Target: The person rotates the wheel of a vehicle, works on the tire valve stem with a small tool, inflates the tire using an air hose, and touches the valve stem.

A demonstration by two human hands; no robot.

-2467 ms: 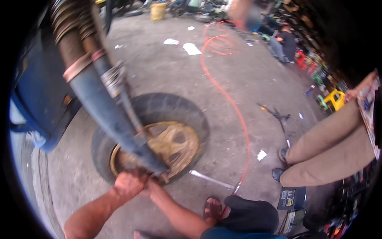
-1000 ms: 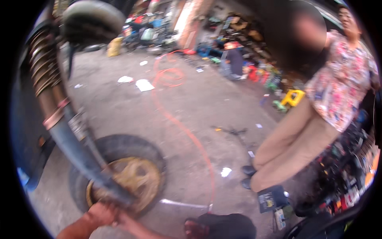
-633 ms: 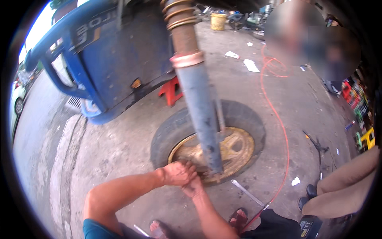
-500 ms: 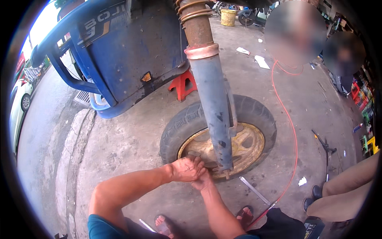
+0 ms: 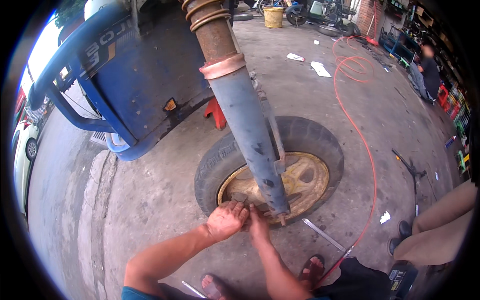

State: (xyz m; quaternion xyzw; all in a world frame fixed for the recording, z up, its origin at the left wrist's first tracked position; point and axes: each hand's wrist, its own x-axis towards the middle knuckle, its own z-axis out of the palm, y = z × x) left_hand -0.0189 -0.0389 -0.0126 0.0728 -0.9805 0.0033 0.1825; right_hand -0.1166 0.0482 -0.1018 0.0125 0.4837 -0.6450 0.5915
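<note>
A wheel with a black tyre [image 5: 310,131] and a worn yellow rim [image 5: 312,187] leans low in front of me. Across it slants a grey fork leg [image 5: 245,120] with a rusty spring at its top and a threaded axle end [image 5: 283,219] at its foot. Close together at the rim's near left edge are my left hand [image 5: 227,219] and my right hand [image 5: 258,225]. Both have curled fingers, pressed around something small that they hide. A dark piece [image 5: 240,197] shows just beyond the fingertips.
The blue vehicle body [image 5: 145,90] rises at the left, with a red stand [image 5: 216,114] beneath. A red air hose [image 5: 371,165] runs along the floor to the right, near a metal bar [image 5: 324,235]. Another person's legs [image 5: 440,230] are at the right edge. A yellow bucket [image 5: 273,17] stands far back.
My view has shifted, and the fork leg now slants more. My right hand has moved up beside the left, its fingers reaching nearer the rim. The person at the right stays put.
</note>
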